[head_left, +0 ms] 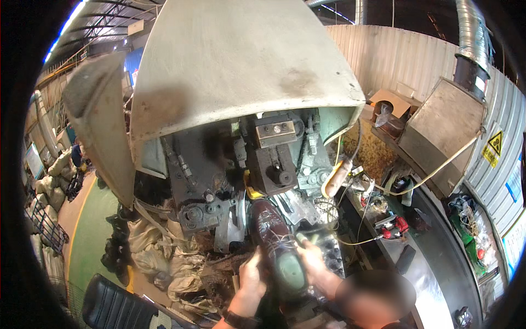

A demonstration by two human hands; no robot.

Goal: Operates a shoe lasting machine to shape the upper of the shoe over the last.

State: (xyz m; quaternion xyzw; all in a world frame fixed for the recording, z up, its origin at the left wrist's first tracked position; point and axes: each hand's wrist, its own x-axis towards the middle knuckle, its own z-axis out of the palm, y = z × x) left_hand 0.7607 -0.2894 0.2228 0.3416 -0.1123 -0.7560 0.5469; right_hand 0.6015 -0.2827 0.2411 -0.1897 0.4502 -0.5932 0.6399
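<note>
A dark burgundy leather lace-up shoe (268,222) points its toe away from me, up to the metal jaws of a machine. Its laces lie loosely across the front, and a green shoe last (290,268) fills the opening. My left hand (252,277) grips the shoe's left side near the heel, with a dark band (241,320) on the wrist. On the opposite side, my right hand (311,260) is closed against the shoe, its fingers partly hidden. Flat steel plates (230,222) flank the toe, below a dark metal block (275,170).
A large cream hood (246,60) overhangs the machine. Beside it on the right hangs a cabled lamp-like handle (336,178). Further right, a bench (408,274) carries red-and-grey tools (394,227). Crumpled beige cloth (148,252) lies at left, behind a black chair (118,304).
</note>
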